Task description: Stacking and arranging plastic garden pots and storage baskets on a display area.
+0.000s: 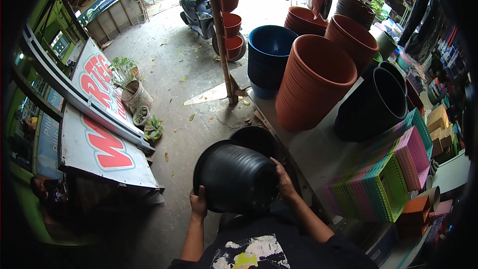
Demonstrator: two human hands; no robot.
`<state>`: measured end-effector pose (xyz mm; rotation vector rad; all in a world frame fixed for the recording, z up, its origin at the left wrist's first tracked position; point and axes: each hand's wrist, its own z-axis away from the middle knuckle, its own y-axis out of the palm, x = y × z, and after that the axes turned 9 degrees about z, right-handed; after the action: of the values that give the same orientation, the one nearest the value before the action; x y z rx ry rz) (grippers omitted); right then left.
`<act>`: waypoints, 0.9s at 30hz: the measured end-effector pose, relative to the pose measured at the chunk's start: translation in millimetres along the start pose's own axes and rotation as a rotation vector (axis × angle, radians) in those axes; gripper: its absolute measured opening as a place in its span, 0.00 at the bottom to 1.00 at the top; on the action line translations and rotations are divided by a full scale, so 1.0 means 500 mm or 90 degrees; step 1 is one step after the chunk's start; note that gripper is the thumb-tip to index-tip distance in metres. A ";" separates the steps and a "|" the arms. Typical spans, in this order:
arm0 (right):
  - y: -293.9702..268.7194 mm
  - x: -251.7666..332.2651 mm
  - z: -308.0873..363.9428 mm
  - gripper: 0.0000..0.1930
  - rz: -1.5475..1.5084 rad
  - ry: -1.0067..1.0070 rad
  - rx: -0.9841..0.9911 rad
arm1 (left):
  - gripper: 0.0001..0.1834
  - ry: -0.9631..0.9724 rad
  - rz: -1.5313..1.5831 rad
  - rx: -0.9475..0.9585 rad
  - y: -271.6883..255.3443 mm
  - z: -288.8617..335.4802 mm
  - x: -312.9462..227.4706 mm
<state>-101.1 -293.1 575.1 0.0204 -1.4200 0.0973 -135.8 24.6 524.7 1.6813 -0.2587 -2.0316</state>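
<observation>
A large black plastic pot (234, 174) is tipped on its side in front of my body, its wide rim toward the left and its base toward the right. My left hand (198, 202) is closed on the rim side, thumb up. At the base end, my right hand (284, 180) grips the pot with its thumb on top; its other fingers are mostly hidden. Just beyond the held pot, a second black pot (257, 138) shows its dark opening. Part of that one is hidden behind the held pot.
At the right, a table (312, 144) carries stacked terracotta pots (311, 89), blue pots (269, 60), black pots (373, 104) and colourful plastic baskets (378, 189). A wooden post (222, 40) with hanging red pots stands ahead. Left are a signboard (99, 144) and potted plants (135, 94); a motorbike (199, 10) is parked farther off.
</observation>
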 end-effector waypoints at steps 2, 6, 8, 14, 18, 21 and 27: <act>-0.012 -0.049 -0.004 0.37 -0.021 0.060 -0.046 | 0.31 0.070 -0.074 0.080 0.050 0.002 -0.036; -0.029 -0.066 -0.003 0.39 -0.067 0.238 -0.110 | 0.24 0.059 -0.209 0.171 0.132 0.024 -0.085; -0.028 -0.051 0.002 0.40 -0.076 0.233 -0.115 | 0.21 0.200 -0.554 0.349 0.157 0.028 -0.093; -0.028 -0.022 0.028 0.33 -0.039 0.147 -0.197 | 0.12 0.521 -0.796 0.623 0.217 0.022 -0.055; -0.056 -0.048 0.053 0.29 0.044 0.213 -0.275 | 0.11 0.548 -0.790 0.683 0.243 0.016 -0.026; -0.076 -0.103 0.082 0.29 0.058 0.204 -0.411 | 0.11 0.531 -0.792 0.726 0.263 0.006 0.002; -0.137 -0.129 0.152 0.29 0.004 0.206 -0.630 | 0.31 0.371 -0.686 0.595 0.321 -0.035 0.042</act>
<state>-180.2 -370.5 526.0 -0.7803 -1.0206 -0.5785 -81.9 -121.3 573.3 3.4831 -0.0823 -1.9938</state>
